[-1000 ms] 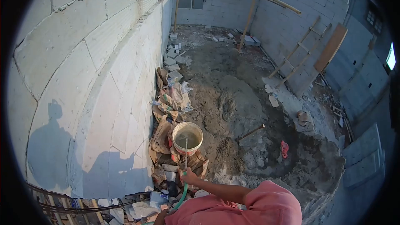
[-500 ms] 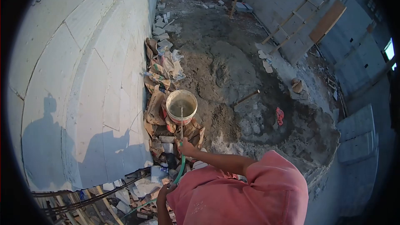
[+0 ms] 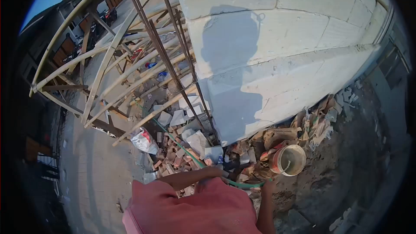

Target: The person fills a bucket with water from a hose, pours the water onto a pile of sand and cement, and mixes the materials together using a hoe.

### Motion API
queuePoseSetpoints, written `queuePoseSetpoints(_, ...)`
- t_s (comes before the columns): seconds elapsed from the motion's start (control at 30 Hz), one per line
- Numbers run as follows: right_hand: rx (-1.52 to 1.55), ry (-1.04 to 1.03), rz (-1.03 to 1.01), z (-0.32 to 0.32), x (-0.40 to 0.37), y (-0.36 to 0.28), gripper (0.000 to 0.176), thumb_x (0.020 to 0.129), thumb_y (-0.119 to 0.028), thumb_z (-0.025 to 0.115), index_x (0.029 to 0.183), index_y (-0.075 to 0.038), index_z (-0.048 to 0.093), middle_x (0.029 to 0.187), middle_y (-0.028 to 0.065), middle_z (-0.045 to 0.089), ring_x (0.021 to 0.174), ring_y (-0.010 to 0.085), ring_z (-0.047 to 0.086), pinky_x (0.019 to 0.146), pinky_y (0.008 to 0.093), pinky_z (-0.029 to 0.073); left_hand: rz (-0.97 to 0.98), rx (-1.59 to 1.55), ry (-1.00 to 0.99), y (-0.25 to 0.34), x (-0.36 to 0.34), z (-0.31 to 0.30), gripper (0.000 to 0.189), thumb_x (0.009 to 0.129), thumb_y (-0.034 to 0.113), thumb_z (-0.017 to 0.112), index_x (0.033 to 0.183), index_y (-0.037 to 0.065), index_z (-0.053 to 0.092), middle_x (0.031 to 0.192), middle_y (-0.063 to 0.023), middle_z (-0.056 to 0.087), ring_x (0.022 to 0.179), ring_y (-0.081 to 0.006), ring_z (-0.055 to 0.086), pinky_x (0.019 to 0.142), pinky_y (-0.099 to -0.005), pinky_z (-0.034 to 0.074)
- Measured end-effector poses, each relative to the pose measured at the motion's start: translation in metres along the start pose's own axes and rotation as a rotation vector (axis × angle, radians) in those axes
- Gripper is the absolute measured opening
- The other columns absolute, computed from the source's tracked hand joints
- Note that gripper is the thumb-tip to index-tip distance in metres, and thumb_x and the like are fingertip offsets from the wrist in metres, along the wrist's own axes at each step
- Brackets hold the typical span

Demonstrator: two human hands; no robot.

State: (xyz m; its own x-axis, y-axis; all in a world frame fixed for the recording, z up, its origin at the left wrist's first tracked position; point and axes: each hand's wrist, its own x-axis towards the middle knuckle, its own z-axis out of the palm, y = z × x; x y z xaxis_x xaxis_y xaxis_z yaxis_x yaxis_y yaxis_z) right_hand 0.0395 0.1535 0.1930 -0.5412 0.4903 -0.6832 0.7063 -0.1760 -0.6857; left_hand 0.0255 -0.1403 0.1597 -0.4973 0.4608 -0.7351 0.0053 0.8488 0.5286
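Observation:
My right hand (image 3: 268, 186) is closed around a green garden hose (image 3: 243, 185) near its end, just below the bucket. Farther back along the hose, my left hand (image 3: 213, 172) lies across it with fingers curled, partly blurred. A whitish bucket (image 3: 292, 160) with a red band on its side stands ahead of my right hand, with greyish liquid inside. A thin streak shows at its opening. Behind my left hand the hose runs away over the rubble.
Broken bricks and blocks (image 3: 177, 158) lie around the hose. Crumpled paper sacks (image 3: 281, 136) line the foot of the pale block wall (image 3: 277, 73). Bamboo poles (image 3: 138, 91) and rusty steel bars (image 3: 167, 60) stand at left. A white sack (image 3: 144, 141) lies beside the bricks.
My view has swung left, bringing the poles, bars and outside paving into sight. The bucket now appears farther right. My right hand keeps hold of the hose.

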Motion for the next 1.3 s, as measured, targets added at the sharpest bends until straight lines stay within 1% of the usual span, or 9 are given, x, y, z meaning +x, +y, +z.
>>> queuePoseSetpoints(0.1,-0.153,0.059,-0.021,-0.001,0.019,0.016,0.051,0.092,-0.005,0.049,0.138,-0.007,0.027,0.106,0.0204,0.054,0.073,0.0293,0.062,0.059,0.0427,0.056,0.049,0.088,-0.052,-0.001,0.006,0.001,0.038,0.086,0.034,0.050,0.108,0.007,0.065,0.111,-0.0152,0.063,0.105,-0.0311,0.059,0.084,-0.0455,0.047)
queuePoseSetpoints(0.17,-0.057,0.044,-0.013,0.004,0.021,0.016,0.050,0.094,-0.005,0.048,0.138,-0.007,0.026,0.109,0.0216,0.051,0.069,0.0306,0.062,0.057,0.0439,0.056,0.057,0.118,-0.036,-0.022,0.027,0.022,0.053,0.087,0.053,0.046,0.120,0.012,0.057,0.116,-0.0151,0.060,0.106,-0.0308,0.059,0.084,-0.0423,0.047)
queuePoseSetpoints(0.33,-0.255,0.075,-0.046,0.009,0.016,0.005,0.049,0.093,-0.004,0.047,0.138,-0.007,0.027,0.103,0.0212,0.054,0.068,0.0284,0.060,0.055,0.0422,0.053,0.108,0.089,0.061,-0.024,0.026,0.026,0.043,0.090,0.038,0.044,0.121,0.011,0.057,0.116,-0.0152,0.061,0.105,-0.0313,0.060,0.085,-0.0434,0.047)
queuePoseSetpoints(0.4,-0.071,0.145,-0.049,0.011,0.009,0.003,0.043,0.090,-0.001,0.047,0.130,-0.001,0.031,0.096,0.0193,0.055,0.075,0.0301,0.062,0.060,0.0412,0.055,0.088,0.102,0.036,-0.021,0.023,0.023,0.041,0.090,0.035,0.044,0.120,0.011,0.057,0.116,-0.0152,0.061,0.105,-0.0312,0.060,0.085,-0.0436,0.047)
queuePoseSetpoints(0.47,-0.039,0.077,-0.076,0.006,0.011,0.004,0.042,0.091,0.000,0.046,0.130,0.000,0.030,0.098,0.0217,0.055,0.074,0.0301,0.062,0.060,0.0416,0.055,0.071,0.053,0.059,-0.019,0.025,0.025,0.035,0.083,0.027,0.051,0.107,0.006,0.066,0.106,-0.0148,0.065,0.100,-0.0297,0.062,0.079,-0.0460,0.048)
queuePoseSetpoints(0.87,-0.030,0.156,-0.035,0.011,0.007,0.000,0.049,0.093,-0.001,0.044,0.137,-0.003,0.022,0.096,0.0213,0.056,0.068,0.0265,0.060,0.052,0.0411,0.047,0.070,0.160,0.013,-0.030,0.047,0.033,0.037,0.087,0.032,0.047,0.110,0.008,0.064,0.106,-0.0162,0.064,0.099,-0.0312,0.062,0.081,-0.0436,0.048)
queuePoseSetpoints(1.0,0.009,0.137,-0.030,0.007,0.013,0.008,0.042,0.094,-0.003,0.042,0.134,-0.007,0.029,0.099,0.0191,0.052,0.073,0.0269,0.060,0.056,0.0429,0.053,0.075,0.131,0.024,-0.026,0.046,0.032,0.033,0.080,0.026,0.055,0.102,0.006,0.068,0.103,-0.0141,0.066,0.099,-0.0297,0.062,0.077,-0.0448,0.048)
queuePoseSetpoints(1.07,0.052,0.154,-0.036,0.006,0.015,0.011,0.042,0.094,-0.003,0.043,0.134,-0.006,0.029,0.097,0.0185,0.053,0.067,0.0257,0.059,0.053,0.0427,0.051,0.065,0.122,0.005,-0.025,0.043,0.030,0.036,0.088,0.030,0.047,0.113,0.009,0.063,0.108,-0.0152,0.064,0.102,-0.0308,0.061,0.083,-0.0438,0.048)
queuePoseSetpoints(1.3,0.116,0.115,0.028,0.000,0.001,0.000,0.050,0.092,-0.005,0.050,0.135,-0.002,0.026,0.091,0.0196,0.057,0.072,0.0272,0.063,0.056,0.0403,0.056,0.107,0.088,0.085,-0.026,0.045,0.036,0.039,0.087,0.033,0.048,0.119,0.013,0.060,0.114,-0.0134,0.062,0.106,-0.0293,0.059,0.083,-0.0445,0.047)
